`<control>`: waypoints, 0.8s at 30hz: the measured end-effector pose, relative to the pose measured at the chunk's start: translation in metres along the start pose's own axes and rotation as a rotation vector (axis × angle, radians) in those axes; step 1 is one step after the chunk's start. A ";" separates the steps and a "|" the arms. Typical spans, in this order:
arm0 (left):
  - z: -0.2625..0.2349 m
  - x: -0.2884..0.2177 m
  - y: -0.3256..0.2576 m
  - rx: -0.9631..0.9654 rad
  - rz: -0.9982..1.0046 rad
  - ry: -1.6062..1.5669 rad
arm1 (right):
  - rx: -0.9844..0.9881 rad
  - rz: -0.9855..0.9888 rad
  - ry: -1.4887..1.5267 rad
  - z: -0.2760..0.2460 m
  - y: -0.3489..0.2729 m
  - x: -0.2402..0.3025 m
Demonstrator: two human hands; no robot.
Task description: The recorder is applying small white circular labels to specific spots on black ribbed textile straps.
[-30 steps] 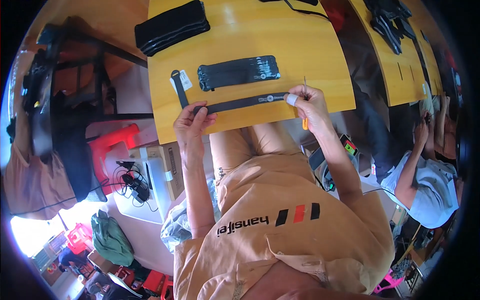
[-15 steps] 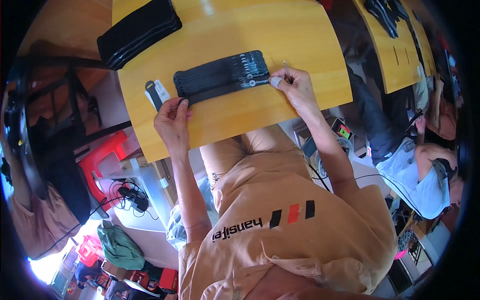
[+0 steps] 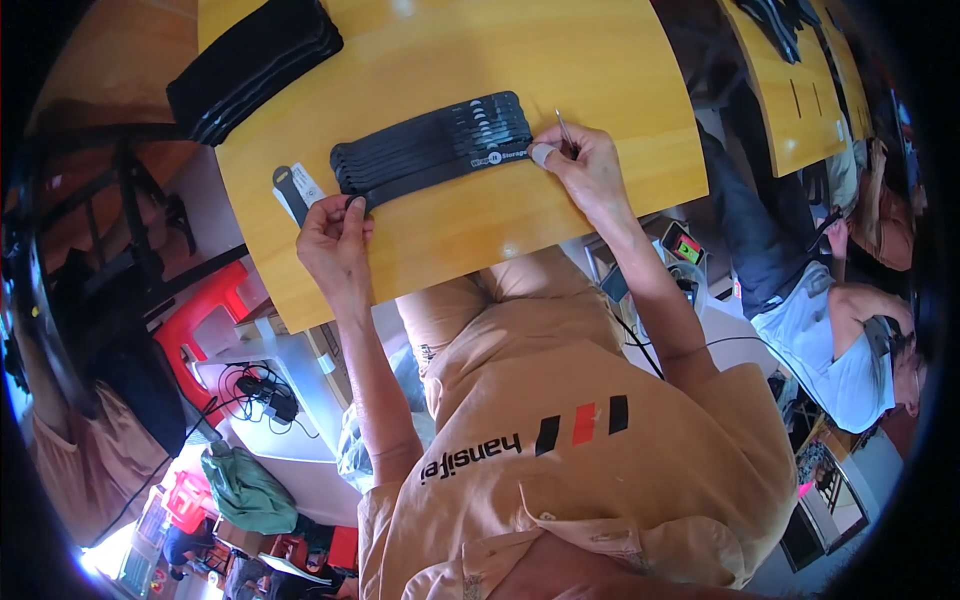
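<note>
here, left hand [image 3: 338, 243] tight on a black strap [image 3: 430, 181], right hand [image 3: 592, 178] around a pointed tool [image 3: 562, 127]

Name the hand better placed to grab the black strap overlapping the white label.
Probably the left hand: it is nearer that strap; the right hand is farther away, holding a pointed metal tool.

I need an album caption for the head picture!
Left hand and right hand hold flat black straps on a yellow wooden table.
</note>
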State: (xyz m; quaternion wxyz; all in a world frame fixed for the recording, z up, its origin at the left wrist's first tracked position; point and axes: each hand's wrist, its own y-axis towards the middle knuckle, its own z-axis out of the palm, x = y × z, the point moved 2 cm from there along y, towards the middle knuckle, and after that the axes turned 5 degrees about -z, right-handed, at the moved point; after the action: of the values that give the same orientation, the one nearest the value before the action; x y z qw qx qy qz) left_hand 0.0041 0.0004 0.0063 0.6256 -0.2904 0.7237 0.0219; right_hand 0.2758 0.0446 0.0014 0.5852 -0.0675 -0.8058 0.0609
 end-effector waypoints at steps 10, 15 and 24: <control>0.000 0.004 0.002 0.000 -0.034 -0.041 | -0.019 -0.007 0.027 0.002 0.001 -0.002; 0.000 0.003 0.003 0.002 -0.037 -0.033 | -0.015 0.005 0.020 0.001 0.002 -0.003; 0.001 0.000 0.003 0.000 -0.040 -0.040 | -0.022 0.020 0.019 0.002 0.002 0.001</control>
State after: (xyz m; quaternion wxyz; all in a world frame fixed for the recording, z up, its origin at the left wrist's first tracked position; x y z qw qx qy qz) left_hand 0.0039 0.0037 0.0052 0.6404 -0.3040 0.7051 0.0152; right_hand 0.2742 0.0466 0.0011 0.5915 -0.0826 -0.8000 0.0571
